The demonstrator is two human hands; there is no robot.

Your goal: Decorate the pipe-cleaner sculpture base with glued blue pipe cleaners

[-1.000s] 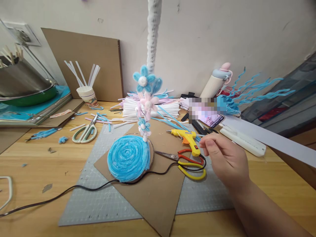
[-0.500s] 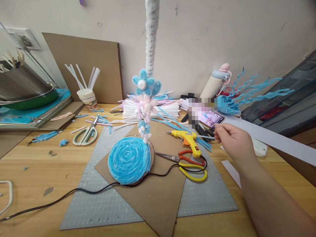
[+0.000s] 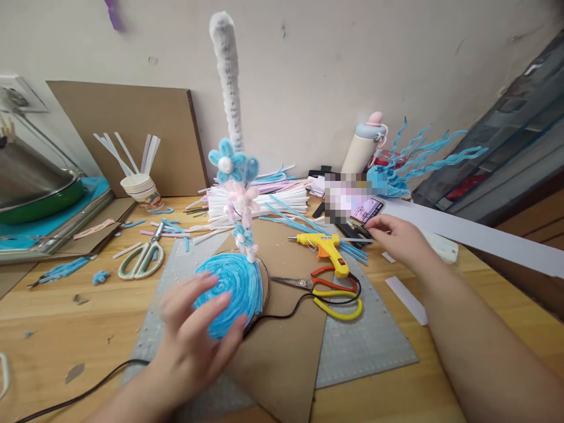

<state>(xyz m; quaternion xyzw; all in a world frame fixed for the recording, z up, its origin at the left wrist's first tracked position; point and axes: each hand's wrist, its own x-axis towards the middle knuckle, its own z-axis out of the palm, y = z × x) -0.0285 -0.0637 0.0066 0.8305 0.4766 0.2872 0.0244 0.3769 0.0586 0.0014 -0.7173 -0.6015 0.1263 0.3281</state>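
Note:
A blue coiled pipe-cleaner disc (image 3: 238, 288) lies on brown cardboard. From its back edge rises a tall white fuzzy stem (image 3: 231, 88), dressed with blue and pink pipe-cleaner flowers (image 3: 225, 165). My left hand (image 3: 194, 329), slightly blurred, hovers over the disc's front left with its fingers apart and nothing in them. To the right, a yellow glue gun (image 3: 324, 244) lies on its side with a thin glue stick (image 3: 355, 239) sticking out of its back. My right hand (image 3: 396, 238) pinches at the stick's rear end, beside the phone (image 3: 369, 210).
Red-and-yellow-handled scissors (image 3: 337, 294) and a black cord lie before the glue gun on a grey cutting mat (image 3: 365, 352). White-handled scissors (image 3: 141, 258), a paper cup stack (image 3: 140, 185) and pipe-cleaner bundles (image 3: 259, 202) are farther back. A bottle (image 3: 361, 144) stands by the wall.
My left hand has come into view from below, over the disc. My right hand stays by the glue stick's end. The view has shifted, showing the white stem's top.

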